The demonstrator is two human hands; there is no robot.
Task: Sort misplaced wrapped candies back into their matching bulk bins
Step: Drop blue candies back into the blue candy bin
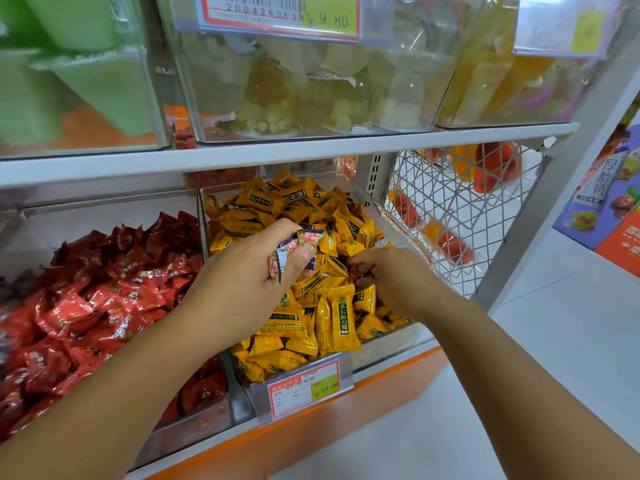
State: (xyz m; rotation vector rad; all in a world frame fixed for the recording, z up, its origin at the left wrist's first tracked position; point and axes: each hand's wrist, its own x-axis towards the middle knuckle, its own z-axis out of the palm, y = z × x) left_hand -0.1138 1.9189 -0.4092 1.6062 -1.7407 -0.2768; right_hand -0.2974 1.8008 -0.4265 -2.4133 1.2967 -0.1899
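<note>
While left hand (242, 271) clutches purple candies (299, 241), right hand (393, 277) (grip unclear) touches yellow candies (343, 317).

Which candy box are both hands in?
The bin of yellow candies, right of the red-candy bin. The left hand, holding purple candies, and right hand are both over it.

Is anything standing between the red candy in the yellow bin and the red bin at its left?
Yes: the left hand, gripping purple-white candies, hangs over the yellow bin right on that path. The right hand pinches the red candy.
</note>
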